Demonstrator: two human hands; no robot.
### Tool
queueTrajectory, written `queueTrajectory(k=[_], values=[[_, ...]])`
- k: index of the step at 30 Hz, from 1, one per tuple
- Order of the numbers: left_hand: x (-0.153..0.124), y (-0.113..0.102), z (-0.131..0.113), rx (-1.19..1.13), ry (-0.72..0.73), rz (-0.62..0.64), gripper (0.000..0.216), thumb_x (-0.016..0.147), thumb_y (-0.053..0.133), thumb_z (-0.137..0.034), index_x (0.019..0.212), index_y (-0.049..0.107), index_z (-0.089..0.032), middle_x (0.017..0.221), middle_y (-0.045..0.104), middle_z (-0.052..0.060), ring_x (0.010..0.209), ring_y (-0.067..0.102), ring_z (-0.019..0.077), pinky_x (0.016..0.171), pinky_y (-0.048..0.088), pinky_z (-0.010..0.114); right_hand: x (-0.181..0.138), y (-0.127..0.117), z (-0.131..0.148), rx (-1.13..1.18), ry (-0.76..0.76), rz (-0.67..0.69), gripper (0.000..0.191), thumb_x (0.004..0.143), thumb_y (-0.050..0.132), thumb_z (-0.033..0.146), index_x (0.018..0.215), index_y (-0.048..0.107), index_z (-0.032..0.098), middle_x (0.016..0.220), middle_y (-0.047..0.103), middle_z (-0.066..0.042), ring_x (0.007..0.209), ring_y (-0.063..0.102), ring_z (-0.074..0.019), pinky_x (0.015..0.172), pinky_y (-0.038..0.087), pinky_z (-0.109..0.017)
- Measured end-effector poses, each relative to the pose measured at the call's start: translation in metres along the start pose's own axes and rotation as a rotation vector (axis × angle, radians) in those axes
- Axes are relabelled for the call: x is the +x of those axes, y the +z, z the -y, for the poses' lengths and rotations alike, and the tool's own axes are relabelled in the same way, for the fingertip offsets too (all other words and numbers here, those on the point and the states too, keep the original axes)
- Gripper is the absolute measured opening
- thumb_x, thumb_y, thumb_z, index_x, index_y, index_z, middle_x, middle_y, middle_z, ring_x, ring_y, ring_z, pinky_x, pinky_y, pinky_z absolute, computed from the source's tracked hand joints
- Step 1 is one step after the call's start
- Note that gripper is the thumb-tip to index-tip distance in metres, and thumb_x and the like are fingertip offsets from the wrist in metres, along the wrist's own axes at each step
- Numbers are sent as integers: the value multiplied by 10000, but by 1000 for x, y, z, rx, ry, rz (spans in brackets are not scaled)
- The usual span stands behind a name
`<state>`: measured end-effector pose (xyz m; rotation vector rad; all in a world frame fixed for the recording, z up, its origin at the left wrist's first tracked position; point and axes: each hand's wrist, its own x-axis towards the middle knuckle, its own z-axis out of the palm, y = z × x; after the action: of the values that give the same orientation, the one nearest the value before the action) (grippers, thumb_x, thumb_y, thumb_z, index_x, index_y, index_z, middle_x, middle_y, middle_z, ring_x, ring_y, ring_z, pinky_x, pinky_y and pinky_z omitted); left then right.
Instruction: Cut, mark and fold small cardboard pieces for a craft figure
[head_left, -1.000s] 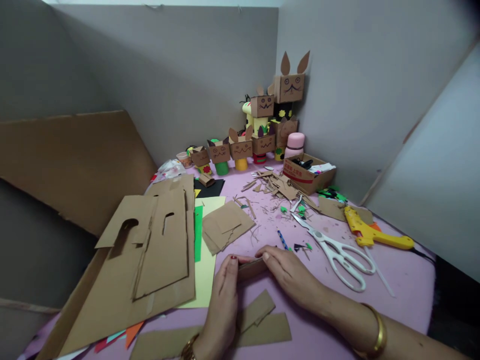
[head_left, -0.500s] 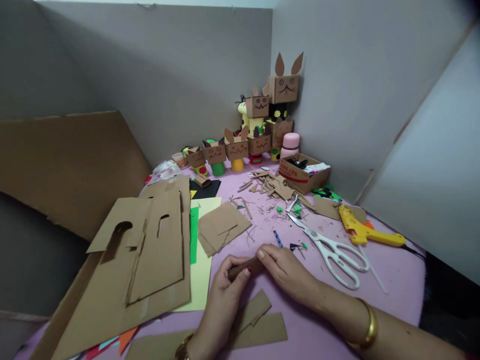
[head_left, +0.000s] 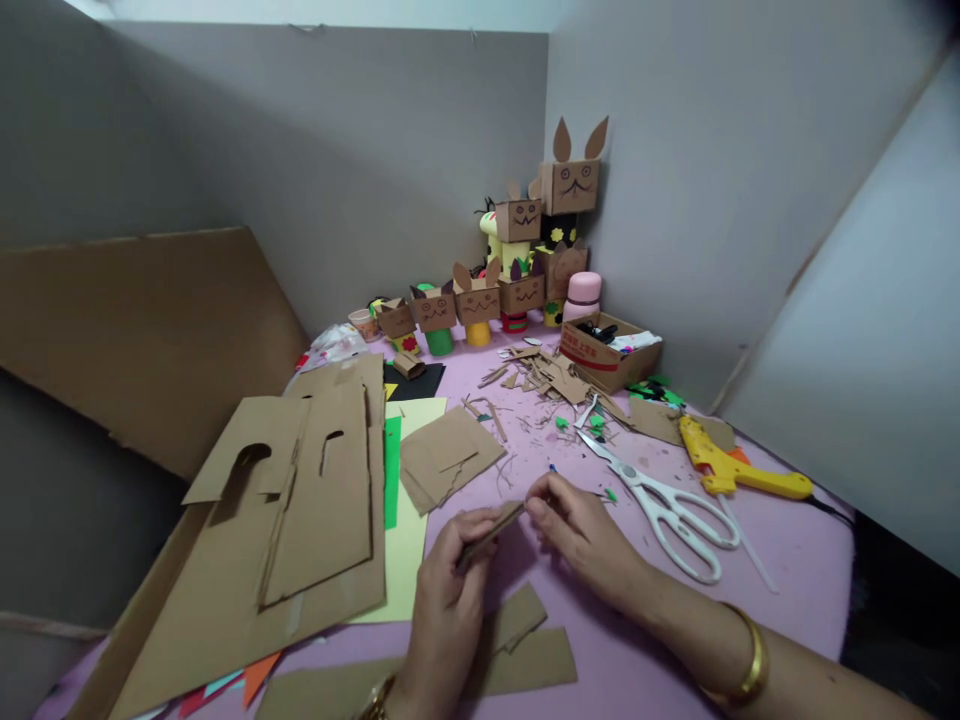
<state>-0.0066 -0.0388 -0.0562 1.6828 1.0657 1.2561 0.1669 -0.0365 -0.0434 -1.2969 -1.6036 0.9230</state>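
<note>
My left hand [head_left: 454,580] is closed around a small piece of cardboard [head_left: 491,535], held edge-up above the table. The fingertips of my right hand [head_left: 574,525] pinch the far right end of the same piece. Below them on the pink tabletop lie flat cardboard strips [head_left: 536,660], partly covered by my left forearm. Beyond my hands rest some square cardboard sheets [head_left: 450,450]. White-handled scissors [head_left: 660,500] lie to the right of my right hand, blades pointing away. A blue pen [head_left: 553,468] is mostly hidden behind my right fingers.
Large cardboard panels [head_left: 322,520] cover the left side, over yellow paper [head_left: 409,560]. A yellow glue gun [head_left: 739,470] lies at right with its cord. Cardboard scraps [head_left: 551,375] are strewn near a small box [head_left: 611,360]. Box-headed animal figures [head_left: 476,300] and a pink flask [head_left: 583,292] stand at the back.
The cardboard piece has been tilted, its right end now raised. My right hand has shifted slightly up and right, from lying over the piece to pinching its end. The view has shifted slightly.
</note>
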Motion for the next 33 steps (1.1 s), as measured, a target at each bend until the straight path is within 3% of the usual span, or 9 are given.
queueTrajectory(k=[2,5,9,11,14,18,21,26,33], values=[[-1,-3,2,113,136,23,263,829,500,-90,964,631,-273,1037,669,34,1004,593,203,945,401,371,-1,3,0,176,88,85,435,877,386,575,718,497,185,529,516,33,476,506,-120,477,389,-232],[-1,-6,4,294,291,89,305,811,554,-79,1013,622,-298,1046,676,25,1007,596,207,1032,318,443,-2,12,1,455,221,216,442,825,446,600,708,493,176,491,523,45,374,457,-87,386,340,-195],[0,-4,3,444,424,154,322,824,534,-65,1061,591,-276,1107,643,53,1068,556,218,1009,358,467,0,16,4,605,252,175,318,784,532,474,702,519,167,448,504,59,362,439,-79,376,317,-179],[-1,-2,2,481,432,231,345,834,498,-52,1095,570,-266,1196,585,74,1146,498,220,999,381,445,2,12,5,549,229,138,245,793,501,397,694,507,173,464,492,59,388,436,-84,397,321,-187],[-3,-1,0,448,340,296,431,827,528,-111,1223,482,-274,1355,445,88,1266,381,239,1035,352,443,5,0,5,228,76,49,166,795,467,282,660,473,186,537,454,54,482,420,-94,461,319,-202],[2,-1,4,213,117,37,460,882,480,-228,1323,361,-278,1414,383,87,1319,325,238,1082,274,469,6,-14,5,-136,-126,63,130,799,446,196,678,490,181,600,456,33,558,416,-115,522,296,-228],[7,0,8,54,-36,16,449,909,434,-292,1346,335,-271,1410,408,87,1298,373,227,1070,301,448,6,-16,5,-372,-264,156,118,807,436,162,708,498,176,656,500,7,597,433,-129,560,298,-243],[5,0,11,176,-59,103,336,902,423,-296,1229,462,-226,1253,552,93,1191,485,227,1015,364,411,4,-9,5,-427,-286,217,114,823,414,132,788,518,162,712,564,-32,604,462,-141,558,313,-245],[3,1,13,243,-45,94,261,915,369,-254,1164,435,-216,1158,562,91,1112,520,211,945,404,371,-1,0,6,-423,-191,262,380,869,380,145,1248,397,121,977,654,-130,802,605,-220,683,413,-290]])
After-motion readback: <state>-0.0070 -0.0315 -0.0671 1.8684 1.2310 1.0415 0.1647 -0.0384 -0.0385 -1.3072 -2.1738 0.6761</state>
